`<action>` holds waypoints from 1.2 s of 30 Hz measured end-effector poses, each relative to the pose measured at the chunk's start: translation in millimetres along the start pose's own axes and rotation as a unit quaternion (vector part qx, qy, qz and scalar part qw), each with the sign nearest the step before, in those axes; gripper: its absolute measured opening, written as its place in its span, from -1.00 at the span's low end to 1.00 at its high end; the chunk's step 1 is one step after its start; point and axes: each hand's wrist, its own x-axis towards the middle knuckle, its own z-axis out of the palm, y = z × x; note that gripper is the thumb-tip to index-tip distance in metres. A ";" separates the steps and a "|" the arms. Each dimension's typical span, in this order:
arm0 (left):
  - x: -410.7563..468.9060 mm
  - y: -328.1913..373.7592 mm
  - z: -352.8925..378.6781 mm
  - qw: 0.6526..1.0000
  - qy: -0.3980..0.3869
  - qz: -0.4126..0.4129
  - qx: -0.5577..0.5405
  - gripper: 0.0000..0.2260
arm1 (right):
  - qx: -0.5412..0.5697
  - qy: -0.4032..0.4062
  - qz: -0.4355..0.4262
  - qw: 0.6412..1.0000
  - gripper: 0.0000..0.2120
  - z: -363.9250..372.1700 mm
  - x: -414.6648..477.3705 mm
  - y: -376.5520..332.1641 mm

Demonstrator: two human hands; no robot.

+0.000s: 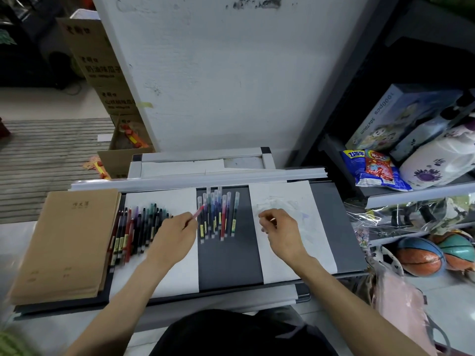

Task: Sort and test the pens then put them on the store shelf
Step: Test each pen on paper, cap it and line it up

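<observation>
My left hand (177,232) pinches a pink-red pen (198,212) whose tip points up and right, close to a row of several capped pens (218,214) lying on the dark board (228,263). A fanned pile of dark and red pens (136,227) lies on a white sheet (177,276) just left of that hand. My right hand (279,228) hovers over a scribbled white test sheet (290,201), its fingers curled round something small and pale; what it is I cannot tell.
A stack of brown notebooks (64,247) lies at the board's left edge. White rails (205,178) run along the far edge before a white wall panel. At the right stands a shelf (411,196) with boxes and snack bags; basketballs (421,258) lie below it.
</observation>
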 end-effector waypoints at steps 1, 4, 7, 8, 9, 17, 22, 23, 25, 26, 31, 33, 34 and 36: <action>-6.4 8.0 -1.1 0.999 -0.013 0.019 -0.023 -0.72 | 0.076 0.005 0.017 0.997 -0.89 -0.3 -5.1 -14.8; -28.3 32.3 -1.7 0.991 -0.054 0.077 -0.095 -0.76 | 0.335 -0.022 0.071 0.939 -0.90 -2.8 -22.3 -55.7; -47.6 49.3 -0.7 0.978 -0.078 0.126 -0.145 -0.80 | 0.538 -0.056 0.142 0.829 -0.87 -9.4 -36.9 -86.9; -52.6 53.1 -0.4 0.975 -0.082 0.138 -0.152 -0.80 | 0.571 -0.063 0.156 0.803 -0.87 -12.4 -40.1 -93.2; -57.3 56.7 -0.5 0.973 -0.085 0.148 -0.157 -0.80 | 0.593 -0.070 0.164 0.785 -0.88 -15.2 -42.7 -98.1; -69.7 70.3 -5.8 0.971 -0.059 0.163 -0.167 -0.79 | 0.471 -0.052 0.060 0.879 -0.84 -25.6 -45.9 -98.9; -68.2 65.9 -12.0 0.978 -0.038 0.159 -0.131 -0.80 | 0.282 -0.092 -0.054 0.954 -0.87 -39.5 -45.0 -95.4; -68.4 65.2 -13.1 0.979 -0.039 0.159 -0.123 -0.80 | 0.264 -0.100 -0.063 0.957 -0.89 -42.4 -45.0 -96.9; -69.6 64.8 -14.5 0.980 -0.047 0.162 -0.106 -0.81 | 0.240 -0.111 -0.078 0.961 -0.91 -44.3 -44.4 -98.7; -70.4 65.1 -14.8 0.980 -0.051 0.168 -0.095 -0.81 | 0.227 -0.113 -0.082 0.964 -0.91 -43.9 -44.4 -100.5; -68.8 63.8 -12.7 0.978 -0.034 0.208 0.005 -0.82 | 0.147 -0.144 -0.098 0.974 -0.90 -32.9 -50.5 -106.2; -67.4 62.5 -10.0 0.975 -0.015 0.216 0.051 -0.82 | 0.145 -0.139 -0.090 0.975 -0.88 -28.8 -51.5 -104.8; -67.0 61.7 -7.7 0.973 -0.002 0.220 0.072 -0.80 | 0.151 -0.137 -0.079 0.976 -0.87 -26.9 -51.7 -103.9; -66.6 60.1 -2.8 0.962 0.039 0.240 0.121 -0.75 | 0.162 -0.134 -0.046 0.977 -0.84 -24.4 -52.6 -103.5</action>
